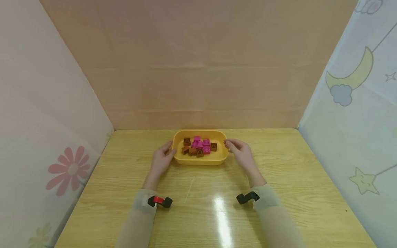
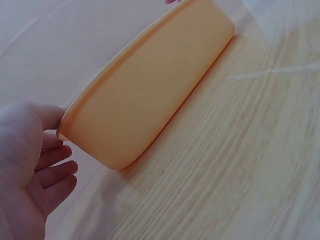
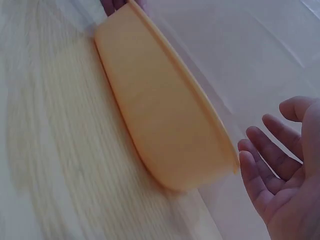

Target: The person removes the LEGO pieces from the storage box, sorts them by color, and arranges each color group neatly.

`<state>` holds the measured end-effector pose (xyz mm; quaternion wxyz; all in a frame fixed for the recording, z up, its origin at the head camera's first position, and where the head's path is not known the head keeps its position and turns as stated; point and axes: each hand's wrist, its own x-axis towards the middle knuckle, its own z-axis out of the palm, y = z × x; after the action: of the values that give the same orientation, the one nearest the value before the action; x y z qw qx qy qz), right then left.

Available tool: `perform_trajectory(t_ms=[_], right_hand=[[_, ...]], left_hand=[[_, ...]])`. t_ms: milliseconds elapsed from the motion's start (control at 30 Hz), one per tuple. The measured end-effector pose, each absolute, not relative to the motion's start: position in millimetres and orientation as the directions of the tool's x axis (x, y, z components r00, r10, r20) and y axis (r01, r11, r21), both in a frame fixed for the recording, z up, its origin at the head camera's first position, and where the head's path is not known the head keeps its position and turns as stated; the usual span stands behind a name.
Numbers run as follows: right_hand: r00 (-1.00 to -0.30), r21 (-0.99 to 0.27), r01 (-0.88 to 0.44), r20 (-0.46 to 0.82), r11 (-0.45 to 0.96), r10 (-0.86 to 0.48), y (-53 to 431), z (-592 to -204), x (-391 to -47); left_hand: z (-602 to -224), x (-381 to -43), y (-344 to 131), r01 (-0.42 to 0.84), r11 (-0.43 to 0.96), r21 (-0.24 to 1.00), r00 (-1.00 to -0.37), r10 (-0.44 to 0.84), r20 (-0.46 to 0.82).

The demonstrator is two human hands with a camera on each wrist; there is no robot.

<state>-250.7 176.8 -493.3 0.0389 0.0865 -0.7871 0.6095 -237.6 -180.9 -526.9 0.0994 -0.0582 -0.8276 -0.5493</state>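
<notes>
A yellow-orange plastic tray (image 1: 200, 161) with rounded corners rests on the table near its back edge. Inside it lie several pink toy bricks (image 1: 206, 150) and several brown toy bricks (image 1: 213, 147), loosely heaped. My left hand (image 1: 162, 159) holds the tray's left end, thumb over the rim and the other fingers on the outer side, as the left wrist view shows. At the right end is my right hand (image 1: 242, 153), its fingers loosely bent and spread. In the right wrist view, fingertips (image 3: 248, 162) of that hand are right at the rim.
The wooden table (image 1: 198, 182) reaches from the tray toward the person. A plain tan wall panel (image 1: 198, 69) rises behind it. White printed sheets stand on both sides, with a flower (image 1: 69, 170) on the left and a moon (image 1: 353, 74) on the right.
</notes>
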Motion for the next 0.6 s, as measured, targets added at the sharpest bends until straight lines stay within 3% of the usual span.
perform_trajectory(t_ms=[300, 600], right_hand=[[-0.969, -0.971, -0.192, 0.163, 0.143, -0.188, 139.9, -483.3, -259.2], [-0.934, -0.961, -0.164, 0.078, 0.223, -0.349, 109.2, -479.4, -278.9]], left_hand=[[-524.4, -235.7, -177.0, 0.194, 0.371, 0.908, -0.979, 0.013, 0.204], [-526.6, -236.1, -176.9, 0.215, 0.357, 0.909, -0.975, 0.022, 0.222]])
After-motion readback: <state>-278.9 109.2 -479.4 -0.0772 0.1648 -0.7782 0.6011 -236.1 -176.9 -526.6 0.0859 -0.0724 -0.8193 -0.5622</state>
